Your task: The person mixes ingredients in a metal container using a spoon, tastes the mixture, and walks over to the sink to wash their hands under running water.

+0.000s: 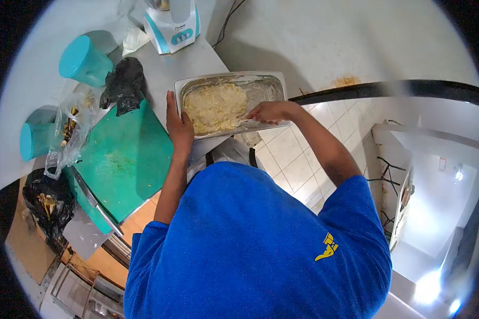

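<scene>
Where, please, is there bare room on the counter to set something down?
A grey counter patch lies bare between the white appliance and metal pan. The green board, between left forearm and clear bag, is mostly bare. It's crowded around the turquoise containers.

"What's that tray (266,89) made of?"
"Shiny metal, smeared inside; the mixture (215,103) in it looks wet and lumpy."
"And the green board (125,154), left of the frame?"
"Matt plastic, by the look. The black bag (123,84) at upper left is thin, crinkled plastic."
"The blue shirt (250,239)?"
"Soft, matt cloth."
</scene>
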{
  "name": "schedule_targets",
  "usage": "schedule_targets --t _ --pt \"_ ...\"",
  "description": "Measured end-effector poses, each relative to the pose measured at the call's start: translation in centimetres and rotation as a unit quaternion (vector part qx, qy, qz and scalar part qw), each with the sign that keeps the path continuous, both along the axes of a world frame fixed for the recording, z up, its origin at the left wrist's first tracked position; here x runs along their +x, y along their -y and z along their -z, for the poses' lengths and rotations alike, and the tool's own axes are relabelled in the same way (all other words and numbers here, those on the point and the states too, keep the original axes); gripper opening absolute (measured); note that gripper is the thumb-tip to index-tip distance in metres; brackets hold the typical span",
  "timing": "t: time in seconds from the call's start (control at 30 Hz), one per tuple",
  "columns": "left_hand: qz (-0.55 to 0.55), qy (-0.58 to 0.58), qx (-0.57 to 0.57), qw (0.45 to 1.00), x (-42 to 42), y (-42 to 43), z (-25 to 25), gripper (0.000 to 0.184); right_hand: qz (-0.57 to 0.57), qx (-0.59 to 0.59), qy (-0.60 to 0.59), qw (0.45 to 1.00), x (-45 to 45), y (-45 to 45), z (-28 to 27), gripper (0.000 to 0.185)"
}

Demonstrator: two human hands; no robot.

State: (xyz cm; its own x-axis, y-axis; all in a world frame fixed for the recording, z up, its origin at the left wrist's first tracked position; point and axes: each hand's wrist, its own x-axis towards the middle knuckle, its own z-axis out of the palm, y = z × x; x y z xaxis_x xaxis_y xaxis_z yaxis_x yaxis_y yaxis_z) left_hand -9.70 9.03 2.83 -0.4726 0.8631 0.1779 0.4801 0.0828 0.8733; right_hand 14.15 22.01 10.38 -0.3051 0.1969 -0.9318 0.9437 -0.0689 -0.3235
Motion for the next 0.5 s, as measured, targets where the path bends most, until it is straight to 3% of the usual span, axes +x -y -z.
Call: schedule_targets --t 0.1,0.17,0.33,0.5 --pt "-0.015 -0.029 0.001 0.999 0.0 0.4 0.2 0.058 -0.143 0.21 -0.053 0.966 2.5 0.8 -1.7 0.035" --pt "-0.018 -0.035 0.001 0.999 0.1 0.6 0.0 0.057 -0.184 0.363 -0.119 0.906 5.9 1.1 -0.8 0.034" --pt "-0.022 -0.017 -0.018 0.999 0.3 0.8 -0.6 0.056 -0.082 0.426 0.029 0.9 4.9 2.1 -3.6 0.032" --pt "-0.013 -0.027 0.003 1.0 0.1 0.7 -0.3 0.056 0.03 0.52 0.008 0.854 4.2 3.2 -0.5 0.028"
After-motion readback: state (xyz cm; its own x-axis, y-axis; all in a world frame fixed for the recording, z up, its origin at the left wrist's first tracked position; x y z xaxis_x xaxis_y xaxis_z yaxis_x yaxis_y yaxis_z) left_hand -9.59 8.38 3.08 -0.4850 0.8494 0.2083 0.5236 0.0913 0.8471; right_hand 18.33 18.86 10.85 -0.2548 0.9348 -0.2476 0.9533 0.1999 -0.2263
